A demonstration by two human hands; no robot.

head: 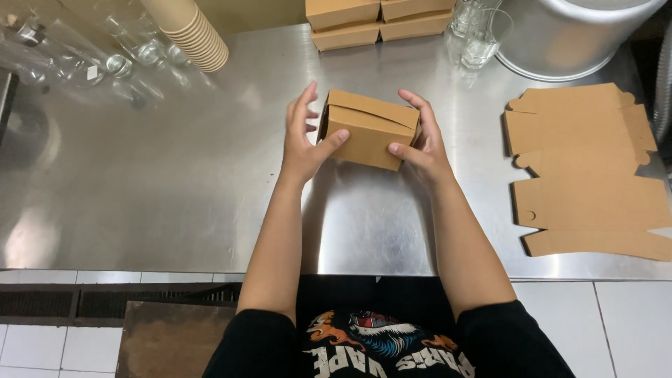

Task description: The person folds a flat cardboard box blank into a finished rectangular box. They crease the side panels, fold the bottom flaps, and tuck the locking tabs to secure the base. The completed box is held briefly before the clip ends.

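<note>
1. Nearest the camera, two bare forearms rose from black sleeves over the front edge of the steel counter (175, 203).
2. The left hand (302, 143) gripped the left end of a small brown cardboard box (367, 133): its thumb pressed on the front face and its fingers stood spread and raised beside the box's left side.
3. The right hand (423, 143) clasped the right end of the same box, thumb on the front face and fingers curled over the far right corner.
4. The box sat between the two hands, near the middle of the counter, its lid flaps folded shut; whether its base rested on the steel or was lifted just off it could not be told.
5. To the right, well apart from the hands, flat unfolded cardboard blanks (588, 175) lay on the counter.
6. Farther back, folded brown boxes (378, 21) stood in a group at the far edge.
7. Beside them stood clear drinking glasses (479, 35) and a large metal pot (567, 35).
8. At the far left lay a slanting stack of paper cups (192, 31) and clear plastic wrapping (77, 49).
</note>
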